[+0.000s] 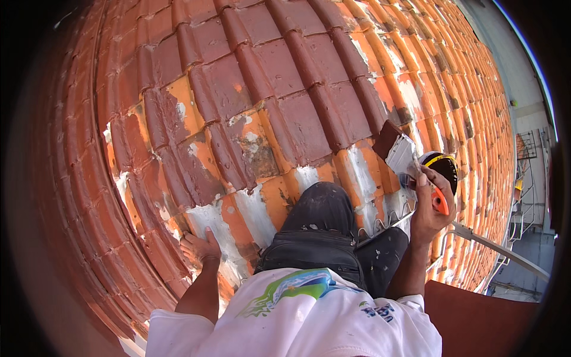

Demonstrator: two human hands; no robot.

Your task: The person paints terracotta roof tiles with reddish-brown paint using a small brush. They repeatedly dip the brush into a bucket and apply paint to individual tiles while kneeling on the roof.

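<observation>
My right hand (432,196) grips a wide, flat paintbrush (403,154) by its orange handle. Dark red paint covers the bristles, which point up the roof and are against or just above the clay roof tiles. Right beside that hand is a round container (441,167) with a yellow band and a dark inside, partly hidden by the hand and brush. My left hand (200,247) lies on the tiles at the lower left, fingers spread and holding nothing. Around it are bare orange tile, pale grey-white patches (218,227) and dark red painted tiles (174,174).
Glossy dark red paint covers the upper middle tiles (267,58); weathered orange tiles (446,89) extend to the right. A metal bar (499,252) and bent wire hooks (395,218) run by my right knee. Beyond the roof edge, a lower area with metal frames (528,178) shows.
</observation>
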